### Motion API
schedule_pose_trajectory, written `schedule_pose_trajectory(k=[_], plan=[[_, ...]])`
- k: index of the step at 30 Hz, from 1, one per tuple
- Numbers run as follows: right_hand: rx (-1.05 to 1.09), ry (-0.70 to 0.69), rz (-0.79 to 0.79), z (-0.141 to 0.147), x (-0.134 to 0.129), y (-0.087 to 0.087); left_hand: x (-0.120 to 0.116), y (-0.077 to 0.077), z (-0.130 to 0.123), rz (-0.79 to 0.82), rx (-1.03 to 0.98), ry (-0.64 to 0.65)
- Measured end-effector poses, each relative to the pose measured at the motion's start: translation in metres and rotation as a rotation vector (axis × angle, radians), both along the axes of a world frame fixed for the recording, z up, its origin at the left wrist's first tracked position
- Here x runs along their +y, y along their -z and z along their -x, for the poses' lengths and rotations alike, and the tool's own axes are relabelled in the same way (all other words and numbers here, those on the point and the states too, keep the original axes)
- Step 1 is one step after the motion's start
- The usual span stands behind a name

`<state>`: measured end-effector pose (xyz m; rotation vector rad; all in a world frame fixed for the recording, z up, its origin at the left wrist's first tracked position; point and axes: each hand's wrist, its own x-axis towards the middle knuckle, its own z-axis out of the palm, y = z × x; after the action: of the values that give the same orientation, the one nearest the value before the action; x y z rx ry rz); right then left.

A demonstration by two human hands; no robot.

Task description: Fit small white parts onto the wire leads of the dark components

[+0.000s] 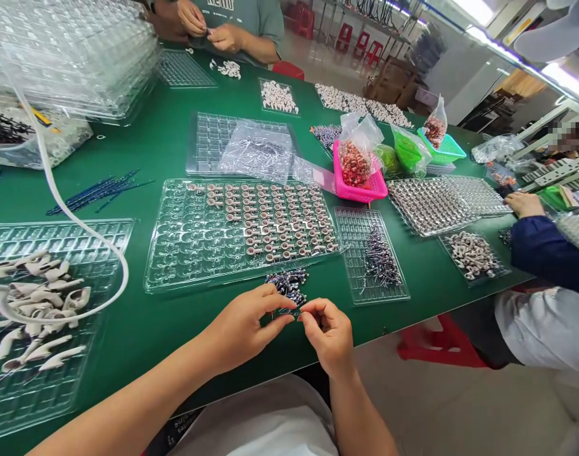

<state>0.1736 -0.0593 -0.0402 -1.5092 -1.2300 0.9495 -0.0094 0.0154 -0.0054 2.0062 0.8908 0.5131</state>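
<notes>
In the head view, my left hand [251, 320] is closed in a pinch over the near edge of the green table. My right hand [330, 332] pinches close beside it, with the fingertips almost meeting. Something small and dark, perhaps thin wire, shows between them, too small to make out. Just beyond my fingers lies a heap of small parts with dark wires [289, 283]. Behind that heap is a clear plastic tray [189, 253], its right part filled with rows of whitish, earphone-shaped pieces [282, 223] with brownish round centres.
At left, a clear tray [113, 237] bears whitish shells [54, 345], and a white tube [121, 253] arcs over it. A pink basket [363, 192] holds bagged copper-coloured parts. Right of my hands lies a tray of wired parts [382, 256]. Co-workers' hands [225, 38] show opposite, and a blue sleeve [550, 253] at right.
</notes>
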Motion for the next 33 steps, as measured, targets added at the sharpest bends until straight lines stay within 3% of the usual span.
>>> schedule_pose_trajectory(k=[7,16,28,33], plan=[[-0.026,-0.009,-0.063,0.001,-0.001,0.0,-0.001,0.003,0.0,0.017,-0.01,-0.019],[-0.178,-0.033,-0.257,0.004,-0.001,-0.005,0.0,-0.005,-0.001,0.132,-0.02,-0.067],[-0.259,-0.025,-0.27,0.007,0.0,-0.006,-0.005,-0.001,-0.004,0.007,-0.038,-0.112],[-0.26,0.045,-0.243,0.005,-0.002,-0.005,-0.004,-0.008,-0.005,0.147,-0.055,-0.186]])
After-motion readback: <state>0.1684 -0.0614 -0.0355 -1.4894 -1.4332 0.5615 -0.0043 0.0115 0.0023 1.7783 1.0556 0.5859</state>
